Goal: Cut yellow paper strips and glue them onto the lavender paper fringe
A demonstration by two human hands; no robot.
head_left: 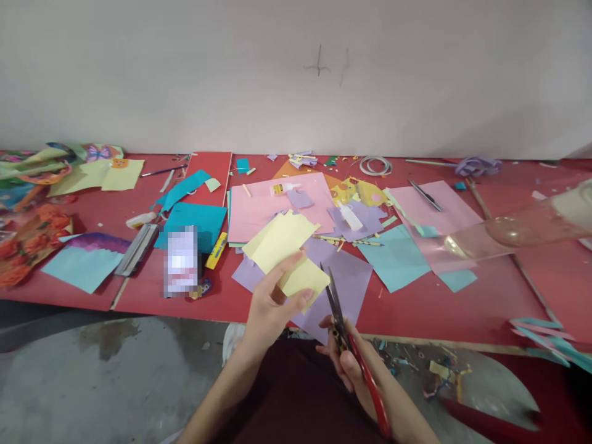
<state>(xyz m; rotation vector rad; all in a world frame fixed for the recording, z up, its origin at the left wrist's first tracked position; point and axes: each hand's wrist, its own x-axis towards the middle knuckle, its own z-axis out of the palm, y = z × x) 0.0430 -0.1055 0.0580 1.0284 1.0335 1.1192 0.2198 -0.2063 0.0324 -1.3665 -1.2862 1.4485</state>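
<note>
Currently the left hand (268,311) pinches the pale yellow paper (282,237) between thumb and fingers, holding it over the purple sheet (354,274) on the red table (398,317). Beside it, the right hand (349,365) has its fingers curled around red-handled scissors (337,303), their blades slightly parted by the paper's corner; whether they touch, I cannot tell.

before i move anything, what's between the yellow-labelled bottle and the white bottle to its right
In the head view, a small purple paper scrap lies between the yellow-labelled bottle and the white bottle, with some pink sheet showing.
</note>
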